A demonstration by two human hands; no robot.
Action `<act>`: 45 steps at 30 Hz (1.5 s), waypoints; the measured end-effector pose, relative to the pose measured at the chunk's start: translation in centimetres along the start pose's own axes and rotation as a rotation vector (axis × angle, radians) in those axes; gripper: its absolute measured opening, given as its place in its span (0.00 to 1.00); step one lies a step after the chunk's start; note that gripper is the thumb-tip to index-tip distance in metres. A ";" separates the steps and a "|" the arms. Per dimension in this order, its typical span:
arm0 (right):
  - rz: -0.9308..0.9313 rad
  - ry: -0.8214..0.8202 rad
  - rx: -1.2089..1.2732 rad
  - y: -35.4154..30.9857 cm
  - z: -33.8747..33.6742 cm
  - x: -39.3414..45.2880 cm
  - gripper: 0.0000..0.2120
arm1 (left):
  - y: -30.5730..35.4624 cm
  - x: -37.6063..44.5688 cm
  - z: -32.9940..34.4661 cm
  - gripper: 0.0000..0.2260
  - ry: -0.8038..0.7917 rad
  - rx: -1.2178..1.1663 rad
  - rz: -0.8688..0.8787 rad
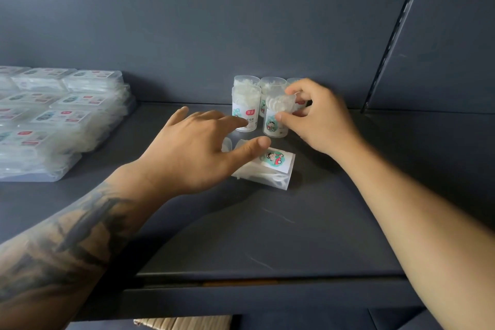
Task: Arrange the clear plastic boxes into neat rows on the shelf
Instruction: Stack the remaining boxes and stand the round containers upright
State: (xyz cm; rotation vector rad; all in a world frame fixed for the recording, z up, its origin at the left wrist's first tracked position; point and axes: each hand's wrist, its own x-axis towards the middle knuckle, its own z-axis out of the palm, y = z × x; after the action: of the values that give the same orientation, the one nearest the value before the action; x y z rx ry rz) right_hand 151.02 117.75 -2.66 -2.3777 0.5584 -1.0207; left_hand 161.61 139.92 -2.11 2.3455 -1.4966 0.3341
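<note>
Several clear plastic boxes with white contents and labels stand upright in a cluster at the back of the dark shelf (241,222). My right hand (318,120) grips the front right box (276,123) at its top. The front left box (245,107) stands beside it, and my left hand's forefinger touches its label. My left hand (198,153) is spread open, its thumb lying over another clear box (270,169) that lies on its side in front of the cluster. Two more boxes (272,84) show behind, partly hidden.
Flat clear packets (53,120) are stacked in rows on the shelf's left side. The grey back wall (214,21) stands right behind the boxes. A slotted upright rail (393,35) runs at the right. The shelf's front edge (267,278) lies below my arms.
</note>
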 end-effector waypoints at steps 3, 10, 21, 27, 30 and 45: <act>0.001 0.003 -0.009 -0.1 0.6 -0.1 0.19 | -0.1 0.0 0.0 0.39 -0.007 -0.004 -0.005; -0.006 -0.037 -0.108 -0.6 1.7 0.0 0.23 | -0.1 -0.1 -0.2 0.41 -0.001 -0.026 0.001; -0.032 0.088 -0.097 -2.3 -0.8 -0.6 0.18 | -0.5 -0.2 -1.0 0.37 -0.052 -0.061 0.018; -0.091 -0.299 0.126 -4.7 -2.5 -2.3 0.03 | -0.6 -0.1 -1.7 0.23 -0.074 -0.166 -0.014; -0.069 -0.538 0.119 -5.2 -2.3 -2.8 0.16 | -0.8 -0.1 -1.9 0.21 -0.069 -0.180 -0.013; -0.027 -0.489 0.273 -6.1 -1.5 -3.3 0.18 | -0.2 -0.6 -2.5 0.18 0.150 -0.358 -0.077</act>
State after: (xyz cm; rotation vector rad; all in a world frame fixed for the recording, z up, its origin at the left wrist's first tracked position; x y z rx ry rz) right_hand 148.81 123.96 -0.03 -2.2727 0.1911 -0.4560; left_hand 161.48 141.55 -0.06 2.0415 -1.2725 0.1985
